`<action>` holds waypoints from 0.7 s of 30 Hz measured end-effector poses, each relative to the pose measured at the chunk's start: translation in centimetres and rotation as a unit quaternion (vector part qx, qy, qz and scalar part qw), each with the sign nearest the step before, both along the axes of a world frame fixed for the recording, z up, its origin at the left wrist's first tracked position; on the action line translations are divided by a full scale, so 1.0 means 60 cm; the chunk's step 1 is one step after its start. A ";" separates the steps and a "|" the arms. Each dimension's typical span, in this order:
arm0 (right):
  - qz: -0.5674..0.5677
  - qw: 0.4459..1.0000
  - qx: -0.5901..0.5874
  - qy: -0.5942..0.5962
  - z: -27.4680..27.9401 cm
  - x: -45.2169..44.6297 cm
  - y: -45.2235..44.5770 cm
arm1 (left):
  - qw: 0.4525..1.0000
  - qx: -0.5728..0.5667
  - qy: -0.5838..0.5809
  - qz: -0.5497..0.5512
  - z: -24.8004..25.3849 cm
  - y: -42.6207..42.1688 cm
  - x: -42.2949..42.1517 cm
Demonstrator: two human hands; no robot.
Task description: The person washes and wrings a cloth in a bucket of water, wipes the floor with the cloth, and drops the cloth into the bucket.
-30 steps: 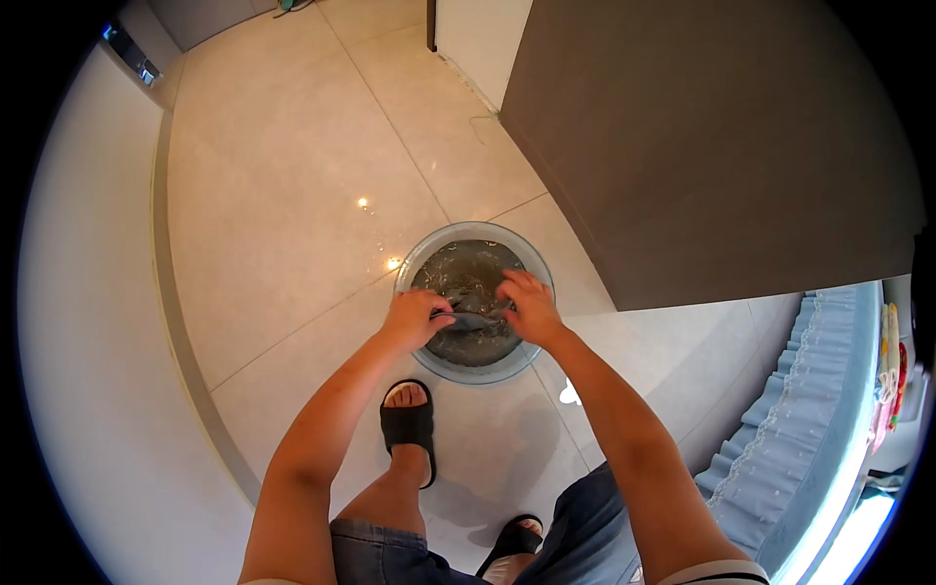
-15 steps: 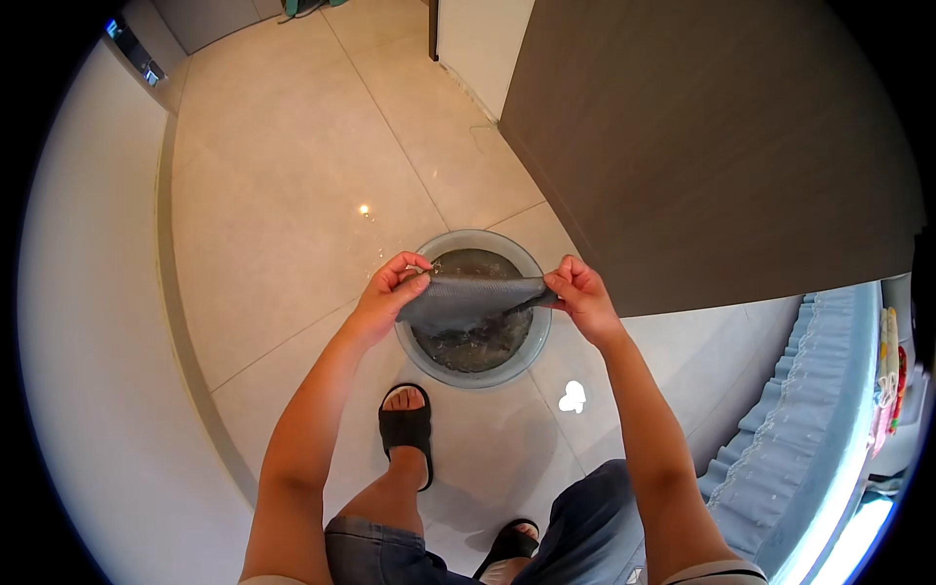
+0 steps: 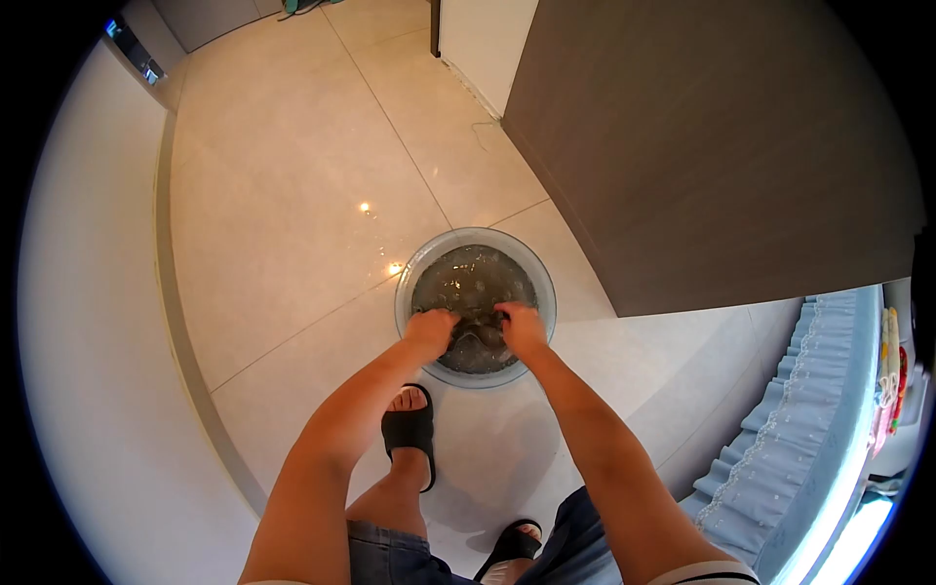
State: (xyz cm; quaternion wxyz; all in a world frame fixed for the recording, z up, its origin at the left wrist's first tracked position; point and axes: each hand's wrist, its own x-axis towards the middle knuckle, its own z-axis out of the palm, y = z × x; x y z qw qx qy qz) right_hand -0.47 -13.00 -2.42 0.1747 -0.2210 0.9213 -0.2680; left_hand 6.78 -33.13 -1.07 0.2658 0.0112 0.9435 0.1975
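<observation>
A round, pale grey basin (image 3: 409,278) holding murky dark water (image 3: 478,273) stands on the floor before my feet. Both hands are down inside its near half, a short gap between them. My left hand (image 3: 432,331) is closed on one end of a dark grey cloth (image 3: 478,338), and my right hand (image 3: 523,328) is closed on the other. Most of the cloth lies under the water, hard to tell from it. My fingertips are partly hidden at the water surface.
A dark brown door panel (image 3: 712,166) reaches close to the basin on the right. A pale blue ruffled cover (image 3: 780,419) hangs at the lower right. Black slippers (image 3: 408,429) are on my feet. Shiny wet spots mark the tiled floor (image 3: 283,195) left of the basin.
My hands have gone down and closer together, from holding the cloth stretched above the basin to inside it. The cloth is now largely in the water.
</observation>
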 end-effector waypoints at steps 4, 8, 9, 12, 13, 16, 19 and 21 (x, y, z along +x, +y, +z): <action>0.015 0.945 -0.223 -0.237 0.087 -0.017 -0.001 | 0.904 0.349 0.223 0.105 0.016 -0.004 -0.002; 0.004 0.826 -0.432 -0.362 0.136 -0.028 -0.008 | 0.888 0.417 0.101 0.166 0.106 0.004 -0.029; -0.053 0.826 -0.446 -0.342 0.135 -0.034 0.003 | 0.894 0.401 0.049 0.194 0.113 0.003 -0.035; -0.027 0.920 -0.338 -0.197 0.046 -0.037 0.018 | 0.797 0.545 0.031 0.260 0.137 0.000 -0.044; 0.014 0.953 -0.272 -0.136 0.035 -0.025 0.012 | 0.755 0.591 0.002 0.285 0.150 -0.001 -0.045; -0.013 0.984 -0.129 -0.119 -0.008 0.009 -0.023 | 0.607 0.704 -0.033 0.367 0.176 -0.001 -0.046; -0.161 0.951 -0.210 -0.161 -0.031 0.011 -0.030 | 0.607 0.668 -0.017 0.431 0.136 -0.028 -0.043; -0.304 0.842 -0.294 -0.335 0.068 0.013 -0.030 | 0.679 0.539 -0.021 0.497 0.072 -0.045 -0.035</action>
